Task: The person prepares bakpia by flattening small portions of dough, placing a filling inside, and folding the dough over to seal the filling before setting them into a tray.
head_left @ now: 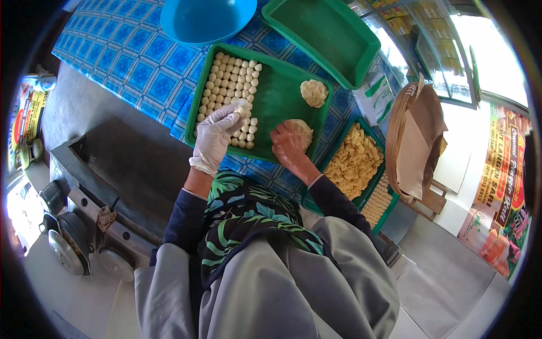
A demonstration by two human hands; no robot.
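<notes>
A green tray (282,85) lies in front of me, its left half covered by rows of small pale dough balls (231,79). My left hand (213,135), in a white glove, is closed over the rows with a small white piece of dough (243,106) at its fingertips. At the tray's near right, my right hand (289,148) has its fingers curled against a pale lump of dough (302,134), partly covering it. A second dough lump (314,93) sits apart in the far right corner.
A blue basin (208,22) and another green tray (324,37) stand farther back on the blue checked tablecloth (135,62). To the right are a tray of yellowish dough (354,161), a plastic packet (375,99) and a round woven tray (415,141). Pots (73,237) stand at lower left.
</notes>
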